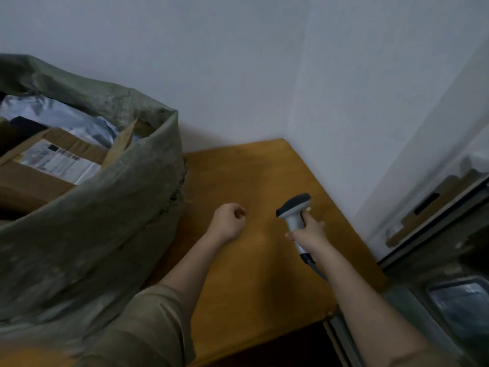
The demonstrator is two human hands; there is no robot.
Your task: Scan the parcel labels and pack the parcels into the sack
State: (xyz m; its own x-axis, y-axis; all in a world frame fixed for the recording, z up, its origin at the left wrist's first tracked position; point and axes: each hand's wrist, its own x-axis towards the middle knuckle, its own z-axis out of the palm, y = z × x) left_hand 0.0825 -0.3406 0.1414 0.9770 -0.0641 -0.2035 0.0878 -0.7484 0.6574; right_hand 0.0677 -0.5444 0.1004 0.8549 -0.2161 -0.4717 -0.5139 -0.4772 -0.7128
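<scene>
A large grey-green woven sack (111, 207) stands open at the left. Inside it lie a cardboard parcel (31, 178) with a white label (58, 161) facing up and pale plastic mailers (53, 115) behind it. My right hand (311, 230) grips the handle of a grey-and-white barcode scanner (293, 207), whose head points left over the wooden table (251, 260). My left hand (229, 219) hovers over the table beside the sack, fingers curled into a loose fist, holding nothing.
The table sits in a corner of white walls. Flattened cardboard (434, 207) lies on a ledge at the right. A dark container (465, 305) shows at the lower right. The scanner's cable (318, 271) runs under my right forearm.
</scene>
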